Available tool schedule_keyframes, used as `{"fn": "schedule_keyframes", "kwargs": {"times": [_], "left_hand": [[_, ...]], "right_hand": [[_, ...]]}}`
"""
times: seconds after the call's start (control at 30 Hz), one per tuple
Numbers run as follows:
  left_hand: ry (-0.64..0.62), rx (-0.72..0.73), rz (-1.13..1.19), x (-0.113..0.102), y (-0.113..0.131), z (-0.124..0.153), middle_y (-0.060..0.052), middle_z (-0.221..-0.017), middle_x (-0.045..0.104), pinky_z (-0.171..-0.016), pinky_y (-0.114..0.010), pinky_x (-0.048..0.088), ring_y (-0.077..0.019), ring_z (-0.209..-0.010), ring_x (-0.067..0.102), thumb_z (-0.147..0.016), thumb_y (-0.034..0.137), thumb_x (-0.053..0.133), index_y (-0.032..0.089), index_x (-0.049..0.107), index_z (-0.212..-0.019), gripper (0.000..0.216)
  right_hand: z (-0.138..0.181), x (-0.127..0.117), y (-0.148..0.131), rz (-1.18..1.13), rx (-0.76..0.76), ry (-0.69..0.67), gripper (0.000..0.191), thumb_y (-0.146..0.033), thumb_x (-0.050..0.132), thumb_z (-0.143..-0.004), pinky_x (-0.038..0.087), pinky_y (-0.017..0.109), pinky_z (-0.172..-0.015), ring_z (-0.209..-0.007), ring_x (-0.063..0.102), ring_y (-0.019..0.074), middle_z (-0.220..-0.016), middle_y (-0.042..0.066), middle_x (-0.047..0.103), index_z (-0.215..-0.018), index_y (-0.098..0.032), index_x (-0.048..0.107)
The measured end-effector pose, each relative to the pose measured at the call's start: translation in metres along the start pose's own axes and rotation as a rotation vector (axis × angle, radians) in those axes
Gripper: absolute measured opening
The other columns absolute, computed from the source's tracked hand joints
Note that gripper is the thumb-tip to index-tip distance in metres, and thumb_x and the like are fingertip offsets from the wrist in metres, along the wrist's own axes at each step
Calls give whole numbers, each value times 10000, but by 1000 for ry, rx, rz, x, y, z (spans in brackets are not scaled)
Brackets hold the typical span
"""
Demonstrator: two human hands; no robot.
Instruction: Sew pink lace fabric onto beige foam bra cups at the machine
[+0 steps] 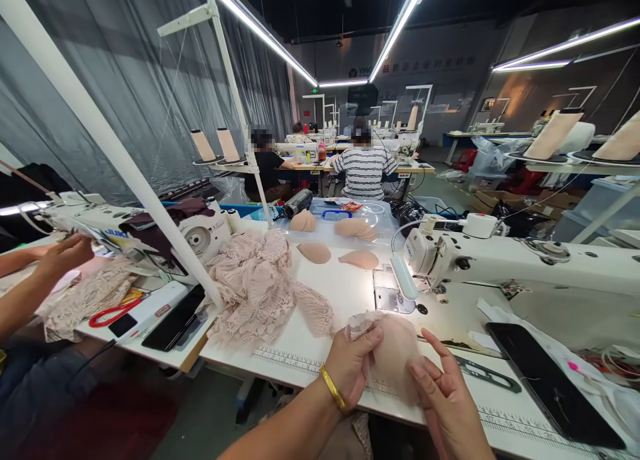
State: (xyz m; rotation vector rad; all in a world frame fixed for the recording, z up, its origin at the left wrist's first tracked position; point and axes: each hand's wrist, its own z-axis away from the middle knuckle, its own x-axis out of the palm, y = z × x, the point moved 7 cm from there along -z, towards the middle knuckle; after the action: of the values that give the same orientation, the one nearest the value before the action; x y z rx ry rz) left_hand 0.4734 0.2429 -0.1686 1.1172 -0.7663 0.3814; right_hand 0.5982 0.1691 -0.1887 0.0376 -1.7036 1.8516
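Note:
Between my hands, over the front edge of the sewing table, I hold up a sheer pale pink lace bra piece. My left hand, with a gold bangle at the wrist, pinches its upper left edge under the thumb. Thumb and fingers of my right hand close on its right edge, while the index finger points up. A heap of pink lace lies to the left on the tabletop. Two beige teardrop-shaped pads rest behind, near the lit needle area of a white sewing machine.
A black phone and dark metal tool lie on the right. Stacked pads sit on a plastic lid at the back. At left, a co-worker's hand is at another machine, near red-handled scissors. A white thread-stand pole slants across.

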Motion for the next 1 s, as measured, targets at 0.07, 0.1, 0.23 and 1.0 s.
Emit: {"fn": "schedule_keyframes", "kwargs": {"times": [0.07, 0.1, 0.23, 1.0], "left_hand": [[4, -2, 3, 1, 0, 1, -147, -1035, 759, -940, -357, 518, -259, -980, 682, -543, 339, 1001, 107, 792, -1011, 562], [5, -3, 6, 1, 1, 1, -145, -1034, 758, -936, -353, 518, -256, -976, 681, -539, 334, 1002, 108, 793, -1015, 567], [-4, -52, 26, 5, 0, 3, -149, -1057, 748, -888, -321, 525, -240, -971, 666, -571, 336, 984, 102, 788, -1040, 560], [-976, 48, -942, 63, 37, 10, -45, -859, 716, -796, -363, 463, -236, -808, 650, -699, 492, 823, 227, 752, -856, 316]], "right_hand": [[-1, -1, 0, -16, 0, 2, 944, -517, 858, -741, 563, 411, -844, -934, 729, 273, -996, 49, 780, -1525, -289, 386], [-1, -1, 0, -21, 4, 0, 939, -513, 861, -740, 562, 407, -841, -932, 728, 271, -997, 46, 781, -1521, -292, 389], [1, 0, 2, -17, 0, 7, 918, -493, 874, -734, 551, 346, -822, -922, 717, 241, -988, 23, 783, -1501, -304, 407], [-36, -14, -45, 838, -616, -444, 355, -345, 733, -847, 520, 335, -771, -843, 650, 239, -906, 40, 702, -1196, -289, 701]]}}
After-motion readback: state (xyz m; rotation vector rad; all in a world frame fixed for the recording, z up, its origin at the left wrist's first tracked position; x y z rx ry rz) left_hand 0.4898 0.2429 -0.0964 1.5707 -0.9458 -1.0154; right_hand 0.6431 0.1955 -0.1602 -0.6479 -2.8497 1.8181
